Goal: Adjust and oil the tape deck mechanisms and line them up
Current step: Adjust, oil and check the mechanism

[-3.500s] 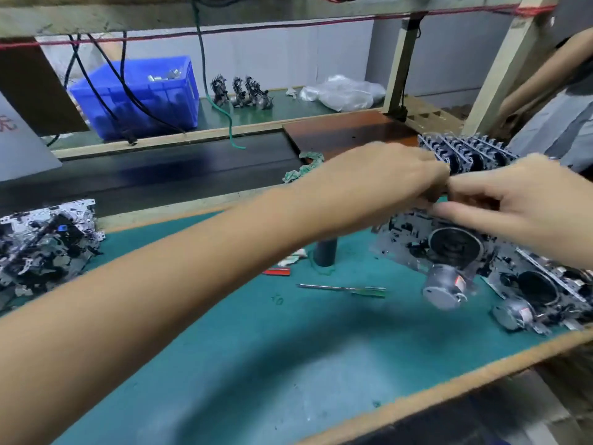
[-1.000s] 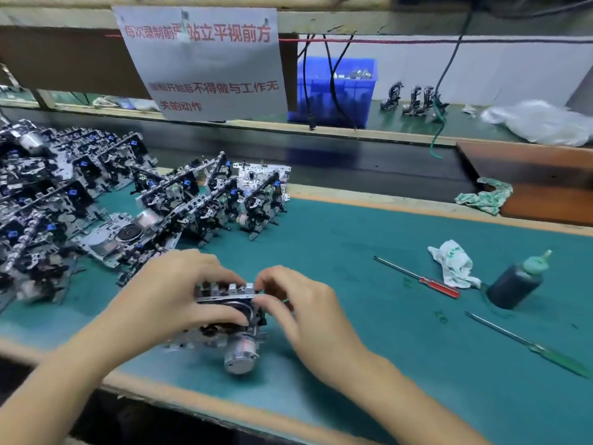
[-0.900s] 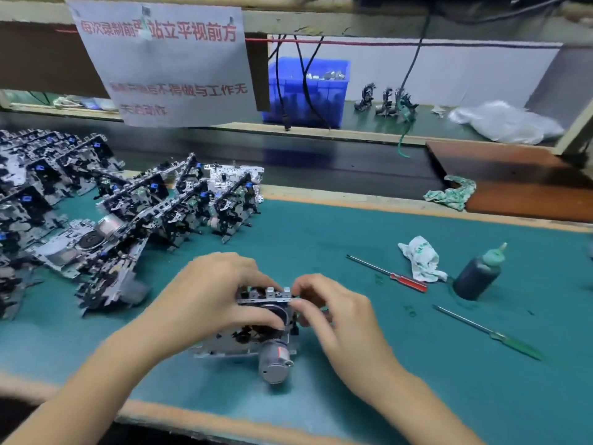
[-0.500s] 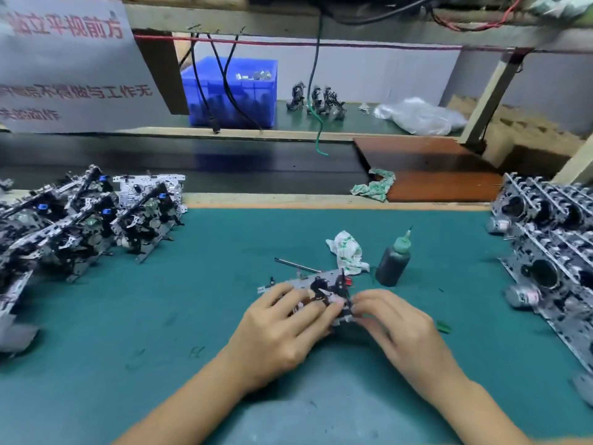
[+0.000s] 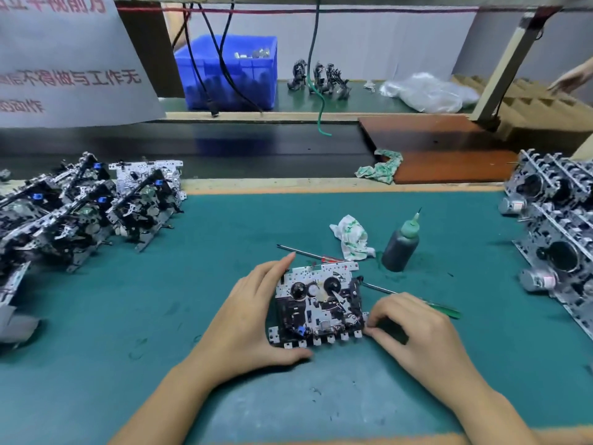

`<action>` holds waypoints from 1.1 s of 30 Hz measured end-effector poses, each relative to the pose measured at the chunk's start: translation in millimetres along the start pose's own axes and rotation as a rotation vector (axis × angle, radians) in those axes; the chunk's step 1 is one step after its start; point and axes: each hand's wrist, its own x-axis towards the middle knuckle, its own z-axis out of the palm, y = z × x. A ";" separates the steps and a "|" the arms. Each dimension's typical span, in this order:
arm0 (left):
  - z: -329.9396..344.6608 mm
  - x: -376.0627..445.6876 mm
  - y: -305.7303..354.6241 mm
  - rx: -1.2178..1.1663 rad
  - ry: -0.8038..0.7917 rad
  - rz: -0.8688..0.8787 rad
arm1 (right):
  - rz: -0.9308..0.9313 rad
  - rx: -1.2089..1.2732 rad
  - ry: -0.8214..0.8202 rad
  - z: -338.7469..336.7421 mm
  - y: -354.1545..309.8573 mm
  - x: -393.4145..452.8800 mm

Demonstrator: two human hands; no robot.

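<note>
One tape deck mechanism [image 5: 319, 305] lies flat on the green mat [image 5: 192, 284] in front of me, its gears and reels facing up. My left hand [image 5: 250, 319] cups its left side, thumb under the near edge and fingers along the far corner. My right hand [image 5: 414, 329] pinches its lower right corner with curled fingers. A dark oil bottle [image 5: 400, 244] with a green nozzle stands upright just behind it. A red-handled screwdriver [image 5: 309, 253] and a green-handled screwdriver [image 5: 417, 300] lie close by.
Rows of mechanisms lean together at the left [image 5: 73, 213] and at the right [image 5: 558, 239]. A crumpled rag [image 5: 351, 237] lies near the bottle. Behind run a black conveyor belt [image 5: 224, 149], a blue bin [image 5: 229, 72] and a paper sign [image 5: 64, 59].
The view swung from the right row to the left row and back to the middle. The mechanism came with my hands to the mat's centre and now lies flat, face up.
</note>
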 end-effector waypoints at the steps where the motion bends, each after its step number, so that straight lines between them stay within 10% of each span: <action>1: -0.3 0.1 0.9 0.005 0.005 0.001 | 0.012 0.005 -0.001 0.0 -0.4 0.1; 21: 1.8 4.4 7.9 0.158 0.185 -0.007 | 0.136 0.115 0.100 -3.0 -10.1 5.5; 33: -1.9 0.2 -2.1 -0.120 0.165 0.087 | -0.157 -0.516 -0.348 20.2 -66.3 71.5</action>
